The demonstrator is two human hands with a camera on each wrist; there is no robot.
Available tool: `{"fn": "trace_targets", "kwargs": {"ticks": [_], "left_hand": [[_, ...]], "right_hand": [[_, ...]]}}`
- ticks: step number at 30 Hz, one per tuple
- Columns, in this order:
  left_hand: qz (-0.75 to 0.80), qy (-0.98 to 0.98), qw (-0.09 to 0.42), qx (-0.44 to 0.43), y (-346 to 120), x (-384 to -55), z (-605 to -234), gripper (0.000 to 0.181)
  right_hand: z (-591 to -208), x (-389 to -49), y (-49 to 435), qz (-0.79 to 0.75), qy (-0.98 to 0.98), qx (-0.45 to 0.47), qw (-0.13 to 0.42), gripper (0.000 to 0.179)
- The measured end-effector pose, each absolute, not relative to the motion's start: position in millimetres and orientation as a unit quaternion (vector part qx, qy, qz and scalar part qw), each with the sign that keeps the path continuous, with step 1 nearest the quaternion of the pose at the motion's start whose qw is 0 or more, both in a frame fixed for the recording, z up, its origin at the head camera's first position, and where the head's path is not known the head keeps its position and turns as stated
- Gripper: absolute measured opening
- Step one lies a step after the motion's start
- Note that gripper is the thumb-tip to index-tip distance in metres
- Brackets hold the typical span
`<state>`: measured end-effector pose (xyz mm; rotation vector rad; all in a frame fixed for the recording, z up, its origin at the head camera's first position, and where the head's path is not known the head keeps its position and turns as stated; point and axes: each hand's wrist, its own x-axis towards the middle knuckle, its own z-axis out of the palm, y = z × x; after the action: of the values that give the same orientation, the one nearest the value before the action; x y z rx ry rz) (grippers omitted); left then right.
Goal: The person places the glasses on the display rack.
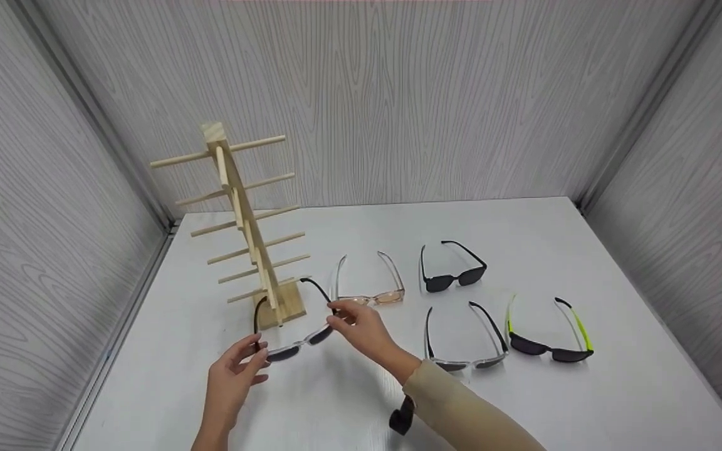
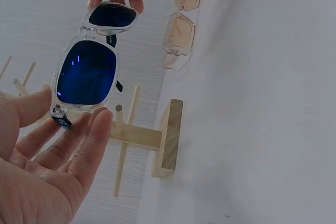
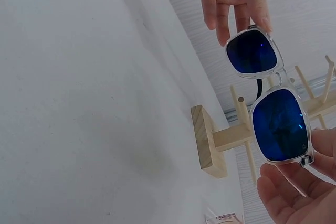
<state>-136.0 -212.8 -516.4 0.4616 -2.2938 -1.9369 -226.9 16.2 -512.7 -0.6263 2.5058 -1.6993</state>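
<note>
A pair of sunglasses [image 1: 284,354] with a clear frame, dark temples and lenses that look blue in the wrist views is held up above the white table. My left hand [image 1: 232,373] pinches it at the left hinge, thumb on one side and fingers on the other. At the opposite hinge, my right hand [image 1: 364,329] grips it between thumb and fingers. The temples are unfolded and point toward a wooden display rack [image 1: 251,232], whose pegs carry no glasses. In the right wrist view the lenses [image 3: 281,124] overlap the rack's post.
Peach-tinted glasses [image 1: 389,297] lie just beyond my right hand. Farther right are black sunglasses [image 1: 439,284], another clear-framed pair [image 1: 489,362] and a black pair with neon-yellow temples [image 1: 568,356]. Wood-grain panels [image 1: 361,100] enclose the table [image 1: 643,376] at the back and sides.
</note>
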Motion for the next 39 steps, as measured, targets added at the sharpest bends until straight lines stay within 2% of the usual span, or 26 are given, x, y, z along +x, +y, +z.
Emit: {"fn": "trace_targets", "kwargs": {"ticks": [9, 16, 24, 39], "left_hand": [[-0.626, -0.763, 0.063, 0.147, -223.3, -140.7, -516.1, 0.051], [-0.617, -0.767, 0.065, 0.163, -229.1, -146.8, -515.0, 0.038], [-0.609, -0.769, 0.077, 0.178, -233.9, -154.0, -518.7, 0.038], [-0.618, -0.762, 0.118, 0.15, -245.0, -170.6, -532.4, 0.042]], "right_hand": [[-514.9, -234.5, 2.3, -0.551, 0.809, -0.203, 0.028, 0.028], [-515.2, -240.9, -8.7, -0.561, 0.805, -0.192, 0.035, 0.026], [-517.7, -245.6, -17.2, -0.572, 0.801, -0.164, 0.068, 0.028], [-519.7, -258.7, -31.1, -0.566, 0.808, -0.149, 0.061, 0.026]]}}
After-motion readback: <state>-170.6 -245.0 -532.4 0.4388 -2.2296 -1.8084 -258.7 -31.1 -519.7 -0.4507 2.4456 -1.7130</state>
